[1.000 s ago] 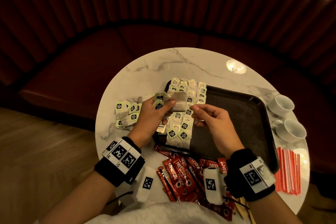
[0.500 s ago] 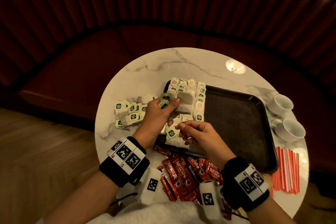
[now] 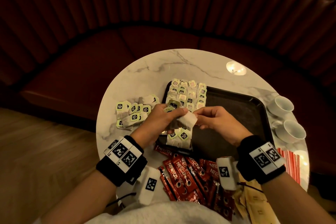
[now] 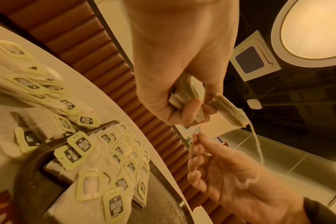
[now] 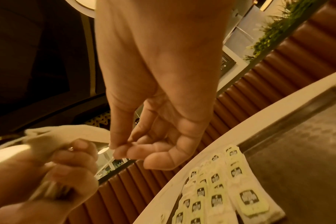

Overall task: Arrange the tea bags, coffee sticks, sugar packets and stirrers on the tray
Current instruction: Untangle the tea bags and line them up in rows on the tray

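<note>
Above the left part of the black tray (image 3: pixel 236 114), my left hand (image 3: pixel 175 116) grips a small bunch of tea bags (image 4: pixel 184 97) with green tags. One white tea bag (image 3: pixel 187 122) sticks out of the bunch to the right. My right hand (image 3: pixel 197 117) pinches its corner between thumb and forefinger. Several rows of tea bags (image 3: pixel 189 96) lie flat on the tray's left side. More loose tea bags (image 3: pixel 132 112) sit piled on the table left of the tray. Red coffee sticks (image 3: pixel 190 174), brown sugar packets (image 3: pixel 251 202) and red-striped stirrers (image 3: pixel 291 165) lie on the table near me.
Two white cups (image 3: pixel 281 105) (image 3: pixel 292 131) stand at the round marble table's (image 3: pixel 163 67) right edge. The tray's right half is bare. A dark red bench curves round the far side of the table.
My right hand has come up from the front rows of tea bags on the tray to the bunch in my left hand. The left hand has shifted slightly towards me.
</note>
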The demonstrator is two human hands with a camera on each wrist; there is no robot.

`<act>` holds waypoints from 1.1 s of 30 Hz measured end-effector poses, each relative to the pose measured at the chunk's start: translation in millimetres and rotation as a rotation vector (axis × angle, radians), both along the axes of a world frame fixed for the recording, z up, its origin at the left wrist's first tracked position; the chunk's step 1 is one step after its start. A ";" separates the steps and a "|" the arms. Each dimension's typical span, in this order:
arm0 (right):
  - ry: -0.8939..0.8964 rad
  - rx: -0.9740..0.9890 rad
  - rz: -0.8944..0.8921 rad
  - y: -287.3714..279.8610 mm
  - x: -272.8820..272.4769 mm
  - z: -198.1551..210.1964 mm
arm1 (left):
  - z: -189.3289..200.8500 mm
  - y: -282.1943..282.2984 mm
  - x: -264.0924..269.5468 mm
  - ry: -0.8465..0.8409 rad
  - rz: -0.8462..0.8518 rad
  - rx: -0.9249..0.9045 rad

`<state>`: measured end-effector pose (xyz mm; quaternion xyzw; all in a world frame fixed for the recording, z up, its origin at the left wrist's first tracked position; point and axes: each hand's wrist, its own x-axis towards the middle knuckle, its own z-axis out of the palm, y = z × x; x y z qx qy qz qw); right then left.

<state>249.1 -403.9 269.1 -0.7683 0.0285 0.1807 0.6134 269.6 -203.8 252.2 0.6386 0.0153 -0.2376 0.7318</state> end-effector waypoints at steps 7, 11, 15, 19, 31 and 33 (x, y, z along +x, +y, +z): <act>0.001 0.095 -0.111 2.0 1.2 6.8 | 3.9 0.1 -0.6 -0.018 0.021 -0.042; 0.068 0.197 -0.091 12.6 -12.8 0.0 | 5.7 -1.3 -1.3 -0.071 0.096 -0.057; -0.023 0.204 -0.059 26.9 -25.4 -5.4 | 7.2 -2.9 -3.5 -0.167 0.115 -0.036; -0.094 0.236 -0.179 35.0 -24.8 -8.0 | 8.1 -3.9 -3.6 -0.301 0.143 -0.007; 0.002 0.289 -0.174 38.6 -34.5 -10.1 | 3.0 -4.4 -2.4 -0.374 0.168 0.016; 0.010 0.270 -0.161 39.2 -38.6 -12.6 | 2.2 -4.0 -1.7 -0.369 0.176 0.014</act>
